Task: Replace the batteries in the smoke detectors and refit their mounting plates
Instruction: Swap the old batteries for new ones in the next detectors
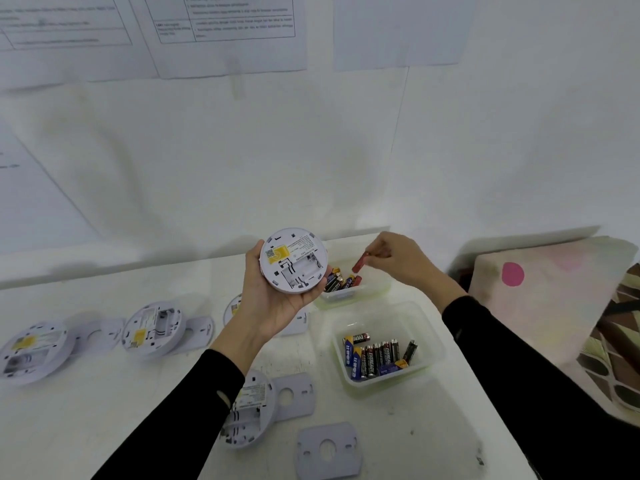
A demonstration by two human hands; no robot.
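My left hand (273, 303) holds a round white smoke detector (293, 260) up above the table, its back side with a yellow label and an open battery bay facing me. My right hand (394, 254) pinches a red battery (359, 264) just above the far clear tub (349, 294), which holds several batteries. A nearer clear tub (388, 382) holds several more black and blue batteries.
Other smoke detectors lie back-up on the white table: one at far left (33, 353), one beside it (152, 329), one under my left forearm (247, 410). Grey mounting plates (327, 452) (294, 396) lie nearby. A patterned cushion (554, 299) sits at the right.
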